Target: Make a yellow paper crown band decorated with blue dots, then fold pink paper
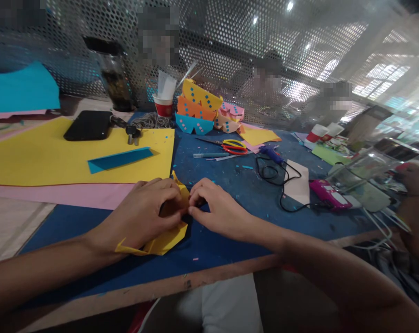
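Observation:
A folded yellow paper piece (169, 240) lies on the blue table top near its front edge. My left hand (147, 208) is closed round it, thumb below and fingers above, hiding much of its middle. Beside it, my right hand (212, 206) has its fingertips pinched together at the paper's right edge. Whether anything small sits in that pinch is hidden. Behind my left hand, a folded blue paper strip (121, 159) rests on a large yellow sheet (32, 155).
Scissors (235, 145), a blue glue gun (272, 153) with a looping black cord, and a magenta box (329, 194) lie to the right. Decorated folded paper pieces (199, 104) stand at the back. A phone (89, 125) and keys (131, 132) rest left. Another person's arm (417, 212) is far right.

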`<state>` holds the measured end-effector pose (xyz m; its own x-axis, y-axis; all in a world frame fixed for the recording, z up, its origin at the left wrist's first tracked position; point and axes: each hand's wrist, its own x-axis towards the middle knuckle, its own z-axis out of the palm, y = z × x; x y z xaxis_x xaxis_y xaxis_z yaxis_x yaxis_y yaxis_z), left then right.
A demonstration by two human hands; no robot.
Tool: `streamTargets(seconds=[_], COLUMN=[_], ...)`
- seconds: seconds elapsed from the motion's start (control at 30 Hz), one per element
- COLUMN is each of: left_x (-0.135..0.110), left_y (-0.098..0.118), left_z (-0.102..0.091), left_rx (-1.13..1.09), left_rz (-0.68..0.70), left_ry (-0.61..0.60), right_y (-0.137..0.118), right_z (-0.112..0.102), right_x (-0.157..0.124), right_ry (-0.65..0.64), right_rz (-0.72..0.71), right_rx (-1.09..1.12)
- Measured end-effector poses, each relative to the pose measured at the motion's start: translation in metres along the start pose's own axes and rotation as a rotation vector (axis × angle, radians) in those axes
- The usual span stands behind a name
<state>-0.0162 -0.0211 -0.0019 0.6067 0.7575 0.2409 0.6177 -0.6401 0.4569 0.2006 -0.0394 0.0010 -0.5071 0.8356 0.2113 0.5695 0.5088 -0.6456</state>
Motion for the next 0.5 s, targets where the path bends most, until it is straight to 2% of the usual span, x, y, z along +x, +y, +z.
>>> streamTargets(seconds=[0.5], left_x=[-0.0016], left_y=[0.0027], left_z=[-0.0016], left_rx=[-0.003], left_rz=[-0.009], left_ry=[0.018], right_y=[-0.0013], right_z=[0.0022], right_x=[0.0005], right_ry=[0.019], right_rz=[0.004], right_rx=[-0.052])
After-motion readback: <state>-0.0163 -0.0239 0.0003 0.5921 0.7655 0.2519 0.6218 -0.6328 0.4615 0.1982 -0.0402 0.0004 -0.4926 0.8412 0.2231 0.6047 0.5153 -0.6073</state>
